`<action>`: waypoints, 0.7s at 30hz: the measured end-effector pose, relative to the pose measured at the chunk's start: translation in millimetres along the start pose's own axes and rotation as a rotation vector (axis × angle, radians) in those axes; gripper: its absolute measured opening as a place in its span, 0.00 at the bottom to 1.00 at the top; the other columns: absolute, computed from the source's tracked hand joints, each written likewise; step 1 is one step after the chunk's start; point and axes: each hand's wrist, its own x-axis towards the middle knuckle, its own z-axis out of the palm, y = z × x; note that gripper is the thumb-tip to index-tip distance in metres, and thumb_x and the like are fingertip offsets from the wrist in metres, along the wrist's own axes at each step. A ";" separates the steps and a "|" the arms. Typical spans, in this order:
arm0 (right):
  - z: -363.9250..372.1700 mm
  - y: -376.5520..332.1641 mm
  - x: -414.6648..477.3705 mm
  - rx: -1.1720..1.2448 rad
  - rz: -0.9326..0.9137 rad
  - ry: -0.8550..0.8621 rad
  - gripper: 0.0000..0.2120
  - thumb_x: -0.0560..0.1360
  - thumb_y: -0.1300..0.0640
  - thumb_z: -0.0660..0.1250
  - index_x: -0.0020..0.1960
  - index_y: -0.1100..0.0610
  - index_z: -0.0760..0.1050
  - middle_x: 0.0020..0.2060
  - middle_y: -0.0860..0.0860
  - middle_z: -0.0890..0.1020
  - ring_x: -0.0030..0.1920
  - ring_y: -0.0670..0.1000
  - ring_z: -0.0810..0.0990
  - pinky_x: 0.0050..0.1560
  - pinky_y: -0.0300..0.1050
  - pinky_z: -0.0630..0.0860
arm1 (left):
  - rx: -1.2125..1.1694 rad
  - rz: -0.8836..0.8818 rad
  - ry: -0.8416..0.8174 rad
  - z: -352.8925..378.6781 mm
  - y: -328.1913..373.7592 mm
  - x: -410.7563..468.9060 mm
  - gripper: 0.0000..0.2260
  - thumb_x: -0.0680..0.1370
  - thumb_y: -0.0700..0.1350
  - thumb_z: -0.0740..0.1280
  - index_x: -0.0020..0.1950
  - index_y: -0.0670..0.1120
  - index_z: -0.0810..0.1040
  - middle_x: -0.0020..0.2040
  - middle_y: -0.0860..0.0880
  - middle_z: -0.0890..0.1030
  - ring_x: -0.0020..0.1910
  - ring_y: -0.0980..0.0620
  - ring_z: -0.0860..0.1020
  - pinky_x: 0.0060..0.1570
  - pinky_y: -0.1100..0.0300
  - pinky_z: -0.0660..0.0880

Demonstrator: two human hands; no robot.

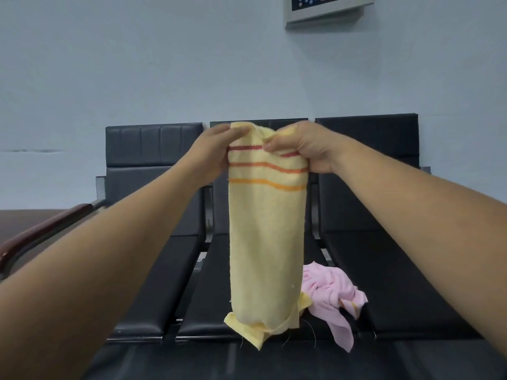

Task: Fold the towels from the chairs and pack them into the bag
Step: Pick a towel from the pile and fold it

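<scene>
**Head view: the folding step in hand.** Both hands are raised in front of the row of black chairs [153, 145] and hold one yellow towel [267, 229] by its top edge. The left hand [211, 156] pinches the left corner between thumb and fingers. The right hand [303, 149] is curled round the right corner, thumb pressed on the cloth just above the red stripe. The hands are near each other, so the towel hangs as a narrow strip, apparently doubled lengthwise; I cannot tell how many layers it has. Three stripes, red, orange and amber, cross it near the top. Its lower end touches the front of the middle seat, where it crumples and a loose corner sticks out to the left. A pink towel [333, 296] lies unfolded and bunched on the same seat, just beside the yellow one on its right and partly behind it. The bag is not in view. A grey panel [326, 9] is mounted on the wall above the chairs.

I judge the task to be at an early stage: the yellow towel is mid-fold, the pink one is untouched, and nothing is seen packed. As I read it, the next move calls for bringing the top edge down to meet the bottom, or laying the strip on the seat to halve it. The crumpled lower corner needs straightening first, or the fold will come out uneven and bulky for the bag
</scene>
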 end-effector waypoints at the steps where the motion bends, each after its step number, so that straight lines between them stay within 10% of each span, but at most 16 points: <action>1: -0.9 -2.0 0.1 0.090 -0.011 0.014 0.11 0.75 0.63 0.73 0.57 0.65 0.82 0.53 0.60 0.86 0.52 0.58 0.87 0.52 0.53 0.83 | -0.056 -0.056 -0.116 0.3 -6.3 -7.4 0.11 0.80 0.44 0.68 0.60 0.41 0.80 0.53 0.45 0.85 0.53 0.46 0.84 0.52 0.52 0.81; 5: -10.8 -10.0 -5.0 0.338 0.015 0.042 0.22 0.77 0.61 0.71 0.69 0.65 0.76 0.61 0.62 0.83 0.60 0.60 0.84 0.58 0.58 0.82 | 0.335 -0.363 -0.465 -6.3 -46.1 -38.4 0.18 0.78 0.44 0.70 0.66 0.39 0.79 0.62 0.45 0.84 0.63 0.47 0.81 0.69 0.49 0.74; 9: -16.6 4.6 -0.3 0.224 0.206 0.210 0.17 0.76 0.63 0.73 0.64 0.64 0.78 0.55 0.61 0.86 0.52 0.57 0.87 0.51 0.56 0.85 | 0.084 -0.417 -0.540 -3.7 -69.7 -58.2 0.16 0.82 0.42 0.65 0.68 0.39 0.77 0.66 0.41 0.80 0.65 0.41 0.79 0.70 0.44 0.72; 17: -3.8 81.3 -22.4 0.716 0.334 0.186 0.17 0.81 0.51 0.68 0.60 0.64 0.79 0.55 0.59 0.85 0.52 0.58 0.86 0.50 0.53 0.84 | -0.530 -0.280 -0.237 34.3 -54.6 -59.6 0.20 0.81 0.49 0.63 0.68 0.39 0.77 0.63 0.40 0.81 0.60 0.43 0.81 0.63 0.48 0.78; 21: 13.9 122.0 -35.7 0.738 0.412 0.089 0.41 0.75 0.32 0.65 0.67 0.69 0.75 0.63 0.61 0.81 0.65 0.60 0.79 0.69 0.60 0.73 | -0.536 -0.309 -0.080 36.4 -53.7 -57.2 0.20 0.80 0.50 0.67 0.66 0.38 0.77 0.59 0.38 0.83 0.58 0.41 0.83 0.59 0.46 0.80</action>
